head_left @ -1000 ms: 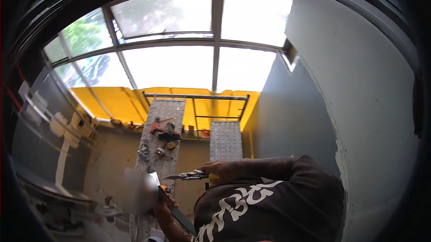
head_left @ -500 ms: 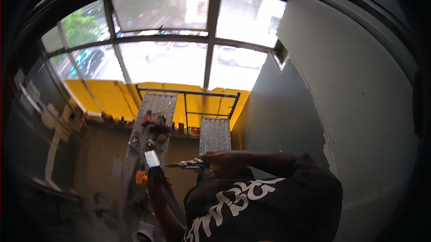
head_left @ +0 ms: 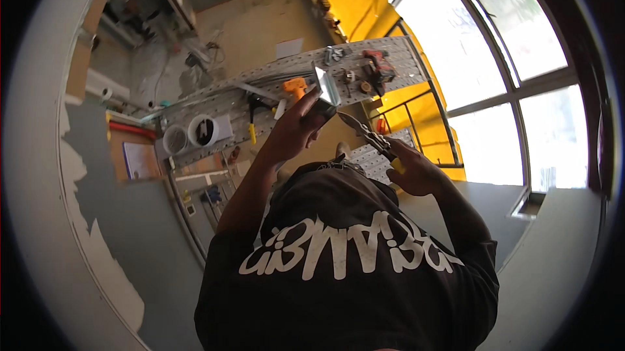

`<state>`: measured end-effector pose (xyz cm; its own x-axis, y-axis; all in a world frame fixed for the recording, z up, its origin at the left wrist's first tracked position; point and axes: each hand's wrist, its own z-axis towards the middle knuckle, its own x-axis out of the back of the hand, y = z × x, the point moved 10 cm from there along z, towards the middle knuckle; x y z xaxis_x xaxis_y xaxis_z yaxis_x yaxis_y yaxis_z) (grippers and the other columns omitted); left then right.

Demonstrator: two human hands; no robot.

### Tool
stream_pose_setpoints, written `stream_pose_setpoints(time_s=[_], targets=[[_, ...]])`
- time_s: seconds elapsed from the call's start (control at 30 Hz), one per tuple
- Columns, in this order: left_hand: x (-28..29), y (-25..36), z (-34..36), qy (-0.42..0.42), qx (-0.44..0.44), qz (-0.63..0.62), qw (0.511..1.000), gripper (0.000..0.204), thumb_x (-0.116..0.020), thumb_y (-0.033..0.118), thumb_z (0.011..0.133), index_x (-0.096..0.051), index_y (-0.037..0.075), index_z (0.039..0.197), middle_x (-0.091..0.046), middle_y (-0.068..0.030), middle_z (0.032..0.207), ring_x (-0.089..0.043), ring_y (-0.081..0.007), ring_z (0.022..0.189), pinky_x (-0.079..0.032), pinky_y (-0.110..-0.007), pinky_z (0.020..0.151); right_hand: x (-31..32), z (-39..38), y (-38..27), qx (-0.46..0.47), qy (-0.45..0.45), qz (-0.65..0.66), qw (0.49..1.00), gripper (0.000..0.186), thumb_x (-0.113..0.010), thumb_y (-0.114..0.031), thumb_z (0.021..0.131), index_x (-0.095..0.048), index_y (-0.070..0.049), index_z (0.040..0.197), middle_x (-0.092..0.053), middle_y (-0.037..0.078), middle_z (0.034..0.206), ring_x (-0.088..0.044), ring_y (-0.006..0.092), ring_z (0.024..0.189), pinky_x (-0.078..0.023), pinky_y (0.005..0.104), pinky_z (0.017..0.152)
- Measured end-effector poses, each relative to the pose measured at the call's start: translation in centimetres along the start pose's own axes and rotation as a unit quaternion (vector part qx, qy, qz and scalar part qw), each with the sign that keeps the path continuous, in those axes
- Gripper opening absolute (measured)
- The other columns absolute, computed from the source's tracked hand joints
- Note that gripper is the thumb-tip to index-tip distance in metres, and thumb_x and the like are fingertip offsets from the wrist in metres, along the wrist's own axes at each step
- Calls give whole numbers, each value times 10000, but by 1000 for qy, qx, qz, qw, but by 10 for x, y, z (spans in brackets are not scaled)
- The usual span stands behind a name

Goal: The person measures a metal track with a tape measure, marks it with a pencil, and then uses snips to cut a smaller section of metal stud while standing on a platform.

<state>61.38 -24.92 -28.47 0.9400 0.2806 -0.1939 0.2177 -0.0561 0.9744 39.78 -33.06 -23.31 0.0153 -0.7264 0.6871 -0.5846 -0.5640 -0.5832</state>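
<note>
My left hand [head_left: 293, 130] is closed around a shiny metal channel [head_left: 327, 88], whose bright open end points up and away from me. In my right hand [head_left: 416, 170] is a pair of tin snips [head_left: 366, 132] with a bit of yellow on the grip. The snips' jaws point left toward the channel, just to the right of its lower part; I cannot tell whether they touch it. Both hands are in front of my dark shirt, near the perforated metal plank [head_left: 273, 68].
On the plank lie an orange drill [head_left: 295, 87], a red power tool [head_left: 379, 65], a yellow-handled tool [head_left: 252, 131] and white buckets [head_left: 203, 131]. A dark metal rail [head_left: 430, 107] stands by the yellow sheeting and windows. A second perforated plank [head_left: 381, 163] is lower, beside my right hand.
My view has swung left, so the windows now stand at the right. The channel and the snips stay in my hands, with the snips' tip still pointing toward the channel.
</note>
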Motion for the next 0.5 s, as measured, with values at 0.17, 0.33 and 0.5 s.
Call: stream_pose_setpoints(time_s=[0.17, 0.33, 0.5], targets=[[16, 3, -16, 29, -2, 12, 999, 730, -642, 333, 971, -286, 67, 1550, -533, 0, 696, -485, -70, 582, -426, -249, 546, 3, 15, -6, 33, -17, -19, 999, 729, -642, -144, 830, -338, 14, 1473, -435, 258, 1453, -434, 391, 1363, -354, 417, 1145], [15, -5, -28, 44, 23, 20, 999, 734, -645, 336, 969, -286, 67, 1550, -536, -4, 697, -485, -71, 576, -428, -254, 545, 2, 26, -21, 66, -37, -38, 996, 750, -647, -131, 831, -319, -4, 1492, -448, 244, 1447, -439, 383, 1361, -361, 417, 1135], [12, -8, -34, 60, 35, -26, 997, 694, -630, 260, 980, -284, 68, 1550, -533, -11, 687, -481, -83, 565, -432, -268, 549, 9, 28, -15, 106, -54, -57, 991, 772, -656, -119, 831, -301, -30, 1511, -447, 237, 1458, -440, 385, 1364, -366, 423, 1131]])
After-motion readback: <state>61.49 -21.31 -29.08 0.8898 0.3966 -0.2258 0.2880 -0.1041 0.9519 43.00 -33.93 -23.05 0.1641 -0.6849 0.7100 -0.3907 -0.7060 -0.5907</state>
